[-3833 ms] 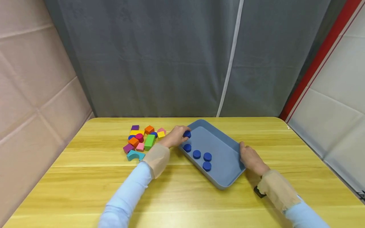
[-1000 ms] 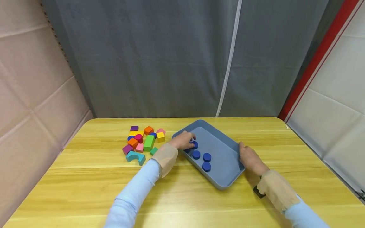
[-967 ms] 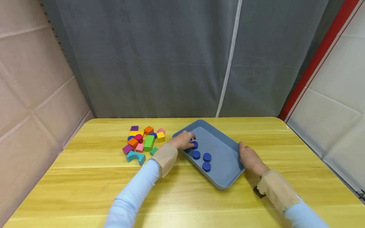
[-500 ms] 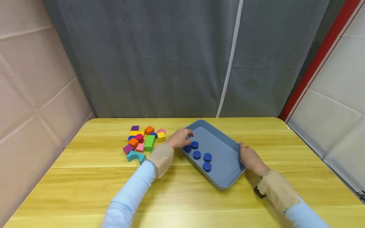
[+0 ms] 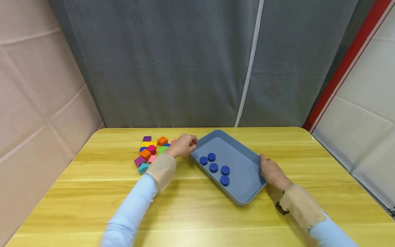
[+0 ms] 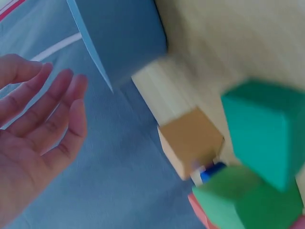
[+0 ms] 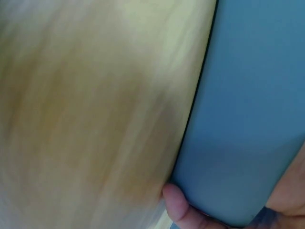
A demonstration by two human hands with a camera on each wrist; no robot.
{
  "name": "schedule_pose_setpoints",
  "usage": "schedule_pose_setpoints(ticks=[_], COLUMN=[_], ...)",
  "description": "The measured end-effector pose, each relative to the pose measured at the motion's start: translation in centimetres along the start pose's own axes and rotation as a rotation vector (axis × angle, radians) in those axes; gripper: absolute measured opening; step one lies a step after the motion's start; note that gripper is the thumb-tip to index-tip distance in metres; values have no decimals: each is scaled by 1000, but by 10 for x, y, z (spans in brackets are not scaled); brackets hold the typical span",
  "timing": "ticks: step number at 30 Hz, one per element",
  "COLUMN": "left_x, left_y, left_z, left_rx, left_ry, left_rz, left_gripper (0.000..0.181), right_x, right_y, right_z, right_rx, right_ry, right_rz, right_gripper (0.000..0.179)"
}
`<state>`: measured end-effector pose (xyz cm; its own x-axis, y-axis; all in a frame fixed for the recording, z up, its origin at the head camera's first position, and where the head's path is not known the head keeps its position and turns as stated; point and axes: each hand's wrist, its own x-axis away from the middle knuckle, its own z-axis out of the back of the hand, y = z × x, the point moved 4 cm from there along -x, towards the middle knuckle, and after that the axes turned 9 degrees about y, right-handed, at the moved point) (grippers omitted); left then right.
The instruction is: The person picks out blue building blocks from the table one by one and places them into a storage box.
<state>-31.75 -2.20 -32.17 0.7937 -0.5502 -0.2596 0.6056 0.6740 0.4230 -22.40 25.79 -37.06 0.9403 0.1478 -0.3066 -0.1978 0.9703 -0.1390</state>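
Note:
My left hand (image 5: pixel 182 145) hovers at the left rim of a blue-grey tray (image 5: pixel 232 154), between the tray and the loose blocks. In the left wrist view, the left hand (image 6: pixel 43 129) holds nothing, its fingers loosely bent. My right hand (image 5: pixel 272 173) grips the tray's right end. Fingertips (image 7: pixel 178 205) curl round the tray wall (image 7: pixel 233 143) in the right wrist view. Several blue round blocks (image 5: pixel 213 167) lie flat along the left side inside the tray.
A cluster of coloured blocks lies left of the tray, including an orange block (image 5: pixel 145 154), a purple block (image 5: pixel 140 161) and a turquoise arch (image 5: pixel 143 168) partly hidden by the left forearm. A grey curtain (image 5: pixel 172 68) hangs behind the wooden table (image 5: pixel 197 219).
Earlier my left hand held a blue round block over the tray; that block now lies inside. The left hand has since drawn back leftward to the rim. The right hand stays put.

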Motion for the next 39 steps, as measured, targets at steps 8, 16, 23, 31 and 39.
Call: schedule_pose_setpoints(ticks=[8, 16, 23, 31, 39], left_x=[14, 25, 40, 58, 75], left_y=[-22, -44, -66, -90, -113], left_z=[22, 42, 60, 78, 81], left_rx=[-14, 18, -2, -13, -63], left_ry=[23, 45, 89, 119, 93], left_rz=[0, 67, 144, 231, 267], left_gripper=[11, 14, 15, 16, 15], right_x=[-1, -1, -2, -1, 1], right_y=[1, 0, 0, -1, -1], right_z=[-1, 0, -1, 0, 0], right_rx=[-5, -3, -9, 11, 5], right_ry=[3, 8, -1, 15, -4], right_rz=[-12, -13, -31, -24, -37], right_gripper=[26, 23, 22, 24, 23])
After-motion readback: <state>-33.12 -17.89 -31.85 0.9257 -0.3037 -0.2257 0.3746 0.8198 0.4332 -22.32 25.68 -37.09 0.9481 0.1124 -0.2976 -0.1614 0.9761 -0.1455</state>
